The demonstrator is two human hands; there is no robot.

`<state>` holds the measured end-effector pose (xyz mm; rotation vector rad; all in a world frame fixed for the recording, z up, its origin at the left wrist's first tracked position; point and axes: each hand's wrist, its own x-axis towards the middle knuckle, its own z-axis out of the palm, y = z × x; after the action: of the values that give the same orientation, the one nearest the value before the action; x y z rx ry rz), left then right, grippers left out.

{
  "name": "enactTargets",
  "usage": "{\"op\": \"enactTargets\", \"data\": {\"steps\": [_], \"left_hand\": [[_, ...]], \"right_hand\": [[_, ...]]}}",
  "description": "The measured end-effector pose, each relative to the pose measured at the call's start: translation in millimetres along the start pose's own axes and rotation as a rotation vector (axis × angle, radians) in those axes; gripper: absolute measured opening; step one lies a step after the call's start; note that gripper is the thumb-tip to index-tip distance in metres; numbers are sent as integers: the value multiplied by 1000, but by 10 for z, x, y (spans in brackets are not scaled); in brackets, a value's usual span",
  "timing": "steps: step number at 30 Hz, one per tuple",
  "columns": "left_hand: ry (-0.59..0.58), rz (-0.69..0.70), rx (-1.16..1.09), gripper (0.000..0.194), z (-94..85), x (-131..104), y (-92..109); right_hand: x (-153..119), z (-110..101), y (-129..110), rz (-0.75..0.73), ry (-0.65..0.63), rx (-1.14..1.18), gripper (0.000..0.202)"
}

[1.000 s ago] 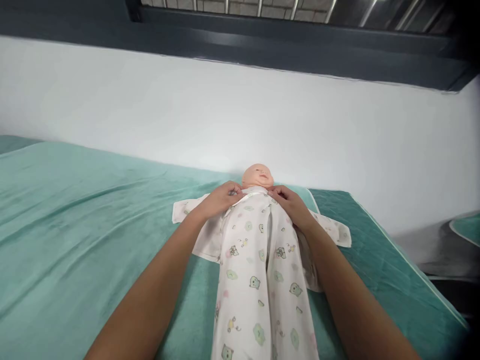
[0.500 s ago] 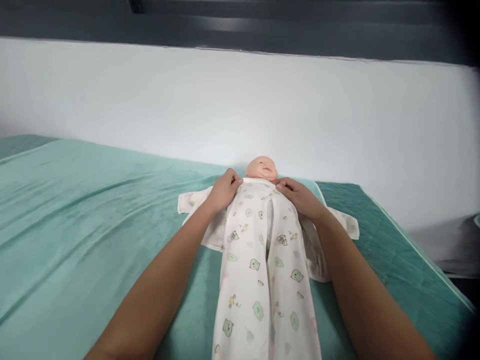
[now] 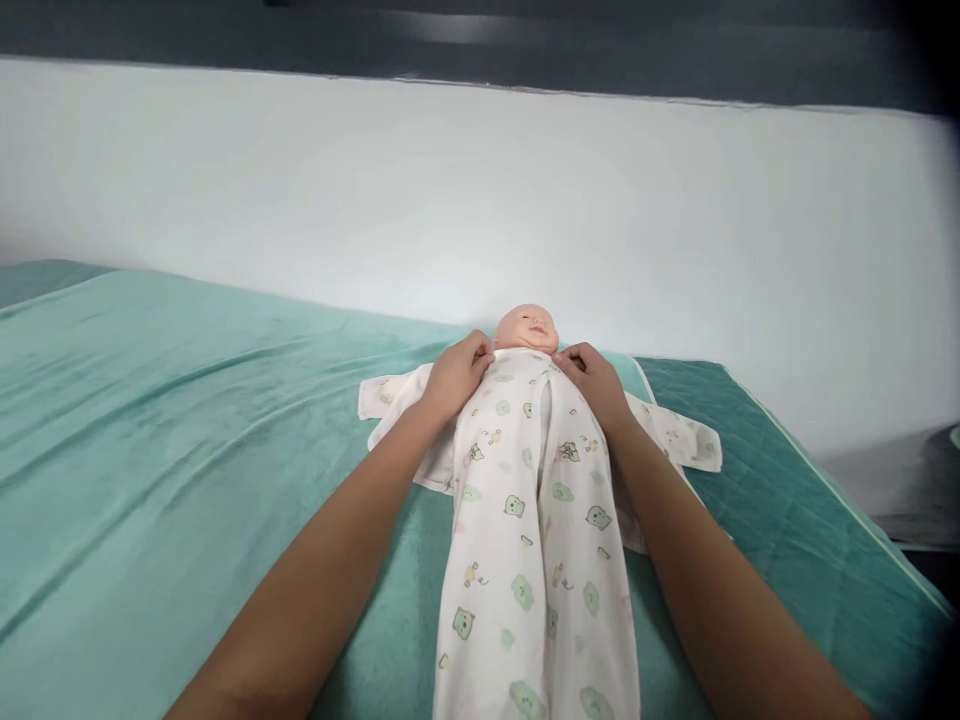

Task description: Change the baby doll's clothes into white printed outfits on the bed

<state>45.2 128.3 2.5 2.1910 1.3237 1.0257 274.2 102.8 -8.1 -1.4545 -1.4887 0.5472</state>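
Observation:
A baby doll lies on its back, with only its head uncovered. White baby pants, printed with green bears and clouds, cover its front from the neck down, and their two legs run towards me. My left hand pinches the top edge of the pants at the left, beside the doll's neck. At the opposite corner, my right hand has its fingers closed on that same edge. Beneath the pants, a white printed baby shirt spreads a sleeve out to each side. The doll's arms cannot be seen.
A light green sheet with several wrinkles lies under everything. Darker green quilted fabric shows at the right, its pale-edged border sloping down. Directly behind the doll's head stands a white wall, with a dark band above.
My right hand has shifted slightly up and inward to the doll's neck, its fingers more curled. The pants' top edge sits a little closer to the chin. The view has tilted slightly.

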Motion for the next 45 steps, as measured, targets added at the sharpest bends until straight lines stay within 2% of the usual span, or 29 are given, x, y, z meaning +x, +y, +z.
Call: {"op": "enactTargets", "data": {"steps": [3, 7, 10, 14, 18, 21, 25, 29, 32, 34, 38, 42, 45], "left_hand": [[-28, 96, -32, 24, -12, -41, -26], [-21, 173, 67, 33, -24, -169, -34], [28, 213, 214, 37, -52, -341, -14], [41, 193, 370, 45, -108, -629, -1], [61, 179, 458, 45, -161, -936, 25], [60, 182, 483, 36, -196, -1202, 92], [-83, 263, 455, 25, -254, -1594, 229], [-135, 313, 386, 24, -295, -1848, 373], [-162, 333, 291, 22, -263, -1868, 489], [-161, 335, 221, 23, -212, -1825, 568], [-58, 277, 68, 26, -108, -1733, 689], [-59, 104, -72, 20, -61, -1734, 719], [-72, 10, -133, 23, -42, -1768, 702]], "right_hand": [[-48, 19, 12, -24, 75, 115, 23], [-160, 3, 9, -73, 140, 178, 21], [-279, -49, -42, -117, 191, 145, 24], [-415, -116, -178, -127, 205, 118, 34], [-537, -130, -314, -164, 202, 103, 38], [-700, -110, -316, -144, 268, 132, 36], [-1046, -130, -155, -68, 342, 216, 30], [-1438, -287, 20, 9, 266, 47, 29], [-1670, -431, 64, 31, 173, -103, 29], [-1763, -494, 59, -50, 66, -209, 26], [-1819, -532, 29, -324, -178, -310, 23], [-1828, -510, 11, -405, -155, -289, 32], [-1839, -462, -7, -467, -169, -322, 35]]}}
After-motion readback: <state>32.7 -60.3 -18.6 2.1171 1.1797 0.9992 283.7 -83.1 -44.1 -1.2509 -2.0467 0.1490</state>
